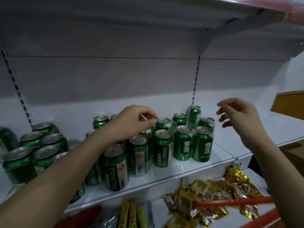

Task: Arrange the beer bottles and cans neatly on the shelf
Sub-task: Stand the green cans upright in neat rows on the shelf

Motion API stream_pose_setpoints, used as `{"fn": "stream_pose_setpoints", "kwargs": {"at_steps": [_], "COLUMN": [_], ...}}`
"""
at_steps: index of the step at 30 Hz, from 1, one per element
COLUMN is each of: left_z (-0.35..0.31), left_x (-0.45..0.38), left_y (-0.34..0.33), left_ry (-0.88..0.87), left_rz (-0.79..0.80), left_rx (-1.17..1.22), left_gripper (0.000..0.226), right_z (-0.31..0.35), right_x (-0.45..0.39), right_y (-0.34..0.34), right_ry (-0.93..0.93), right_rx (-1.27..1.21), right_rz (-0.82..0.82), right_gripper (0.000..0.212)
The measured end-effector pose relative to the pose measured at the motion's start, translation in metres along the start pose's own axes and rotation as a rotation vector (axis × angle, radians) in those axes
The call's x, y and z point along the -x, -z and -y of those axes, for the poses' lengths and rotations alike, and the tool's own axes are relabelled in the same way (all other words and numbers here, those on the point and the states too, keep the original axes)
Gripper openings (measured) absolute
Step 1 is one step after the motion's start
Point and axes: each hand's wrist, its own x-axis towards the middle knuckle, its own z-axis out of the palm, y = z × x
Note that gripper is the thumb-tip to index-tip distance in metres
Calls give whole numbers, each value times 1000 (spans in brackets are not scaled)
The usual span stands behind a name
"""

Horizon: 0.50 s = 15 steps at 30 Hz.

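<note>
Head view: left hand (pixel 131 122) apparently pinches a can (pixel 148 130) top; right hand (pixel 238 114) hovers spread.

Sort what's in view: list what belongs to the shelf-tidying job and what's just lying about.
Job: green beer cans, tilted can at the back, white shelf, left hand, right hand.

Lying about: gold snack packets, red bar.

Green aluminium beer cans (pixel 162 149) carry silver tops, white panels and white lettering. The flat metal shelf (pixel 189 168) is pale grey-white. Crinkled foil snack packets (pixel 197 201) below are gold-yellow with brown patches.
</note>
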Motion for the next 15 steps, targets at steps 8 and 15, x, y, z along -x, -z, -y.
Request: {"fn": "stream_pose_setpoints", "kwargs": {"at_steps": [8,15], "left_z": [-57,-71], "left_x": [-69,-108], "left_y": [-86,-130], "left_ry": [-72,-87], "left_rz": [231,443], "left_rx": [-88,-320], "left_gripper": [52,65], "right_z": [-46,-103], "right_x": [9,35], "right_y": [6,-4], "right_ry": [-87,-184], "right_rx": [236,6], "right_rz": [198,304], "right_gripper": [15,55]}}
